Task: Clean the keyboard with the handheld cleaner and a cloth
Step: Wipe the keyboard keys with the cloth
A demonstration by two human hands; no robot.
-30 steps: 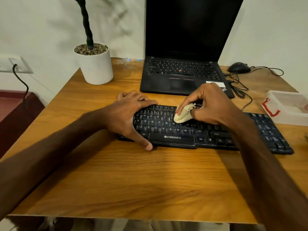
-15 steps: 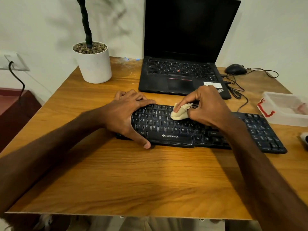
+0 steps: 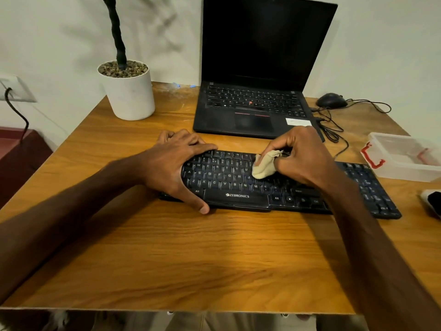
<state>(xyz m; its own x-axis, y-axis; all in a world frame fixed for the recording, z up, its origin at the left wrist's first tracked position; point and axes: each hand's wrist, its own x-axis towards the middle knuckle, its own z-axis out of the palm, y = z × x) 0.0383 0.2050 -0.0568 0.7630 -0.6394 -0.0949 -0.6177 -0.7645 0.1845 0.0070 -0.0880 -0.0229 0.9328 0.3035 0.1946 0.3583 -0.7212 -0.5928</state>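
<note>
Behind and to the left of the keyboard, a white plant pot on the table. On the keyboard's left end, the left hand, spread and unclenched, thumb at the front edge, fingers reaching the back edge; grasping nothing, by the look of it pressing down to brace. Long axis of the keyboard running left to right across the table, crosswise to both forearms. Just right of the keyboard's middle, a beige cloth bunched against the letter keys, pinched in the curled fingers of the right hand. Behind the keyboard, an open laptop, screen dark. Probably mid-wipe, with any further stretch lying along that long axis toward the right end and number pad, nearer the right hand: a sideways sweep, not a reach forward. Beyond the keyboard's right end, a clear plastic box and, cut off at the frame edge, a white-and-black thing, possibly the handheld cleaner
</note>
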